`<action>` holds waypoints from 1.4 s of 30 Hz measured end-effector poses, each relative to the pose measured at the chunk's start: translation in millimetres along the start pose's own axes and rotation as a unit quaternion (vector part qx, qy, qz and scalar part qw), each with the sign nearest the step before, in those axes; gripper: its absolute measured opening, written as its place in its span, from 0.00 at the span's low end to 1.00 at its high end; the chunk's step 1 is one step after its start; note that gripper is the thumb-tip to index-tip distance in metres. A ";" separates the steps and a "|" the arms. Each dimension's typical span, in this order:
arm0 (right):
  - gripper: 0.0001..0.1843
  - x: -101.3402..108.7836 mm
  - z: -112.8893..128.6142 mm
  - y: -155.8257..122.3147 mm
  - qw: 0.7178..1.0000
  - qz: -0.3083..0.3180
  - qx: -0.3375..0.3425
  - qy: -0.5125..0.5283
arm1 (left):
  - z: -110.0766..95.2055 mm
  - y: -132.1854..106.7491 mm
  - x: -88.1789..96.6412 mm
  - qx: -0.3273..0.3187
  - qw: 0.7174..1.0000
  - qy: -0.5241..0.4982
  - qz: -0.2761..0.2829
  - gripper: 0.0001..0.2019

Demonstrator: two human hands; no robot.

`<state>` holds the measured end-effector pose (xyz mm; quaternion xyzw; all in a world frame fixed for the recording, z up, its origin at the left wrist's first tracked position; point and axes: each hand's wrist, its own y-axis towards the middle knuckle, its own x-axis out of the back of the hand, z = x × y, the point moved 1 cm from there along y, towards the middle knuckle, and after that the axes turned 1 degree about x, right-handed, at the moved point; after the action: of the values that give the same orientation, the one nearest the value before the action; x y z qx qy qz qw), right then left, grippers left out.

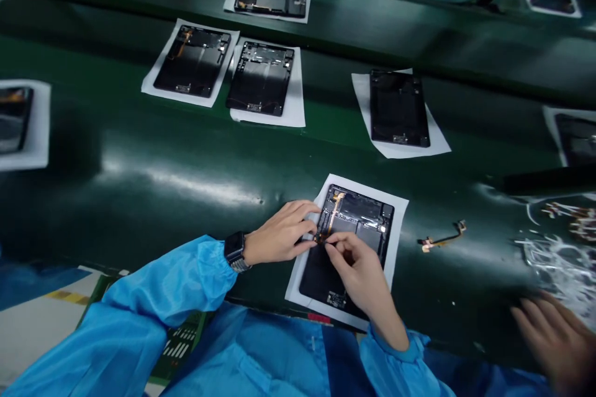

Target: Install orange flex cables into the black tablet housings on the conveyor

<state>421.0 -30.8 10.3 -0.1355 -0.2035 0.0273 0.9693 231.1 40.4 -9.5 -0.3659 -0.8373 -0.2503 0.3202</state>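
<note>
A black tablet-sized device housing (361,214) lies on a white paper sheet (300,288) on the green belt, in front of me. An orange flex cable (334,216) runs across its upper left part. My right hand (356,267) pinches the cable's lower end between thumb and finger. My left hand (279,232), with a black smartwatch (235,251) on its wrist, curls over the housing's left edge, fingertips close to that pinch. Fingers hide the cable's end and part of the housing.
A loose flex cable (442,239) lies on the green belt (139,136) to my right. Beyond it is a heap of cables and clear film (563,267). Several housings on paper sheets sit farther along the belt. A co-worker's hand (554,341) shows at the lower right.
</note>
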 end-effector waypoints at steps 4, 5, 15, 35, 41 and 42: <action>0.08 -7.7 2.2 4.2 0.995 0.018 0.010 -0.096 | 1.1 -0.9 0.4 0.000 1.000 -0.009 -0.004 0.06; 0.07 -8.8 2.1 5.0 0.994 0.020 0.012 -0.111 | 1.1 -0.7 0.2 0.001 1.000 -0.010 -0.004 0.06; 0.06 -11.4 1.0 6.5 0.990 0.021 0.007 -0.138 | -0.6 1.0 -2.1 0.001 1.000 -0.004 -0.002 0.05; 0.07 -7.0 1.2 7.9 0.980 0.047 0.022 -0.193 | -1.1 3.9 -7.3 -0.002 1.000 0.004 0.003 0.05; 0.06 -5.8 1.9 7.0 0.983 0.065 0.019 -0.173 | -0.4 3.8 -6.7 0.000 1.000 0.001 0.004 0.05; 0.06 -4.8 1.9 6.5 0.985 0.069 0.013 -0.160 | -0.3 4.0 -6.4 0.002 1.000 0.000 0.003 0.05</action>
<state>415.9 -24.6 8.3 -0.1303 -0.3460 0.1186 0.9215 237.6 39.8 -13.2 -0.3681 -0.8363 -0.2479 0.3220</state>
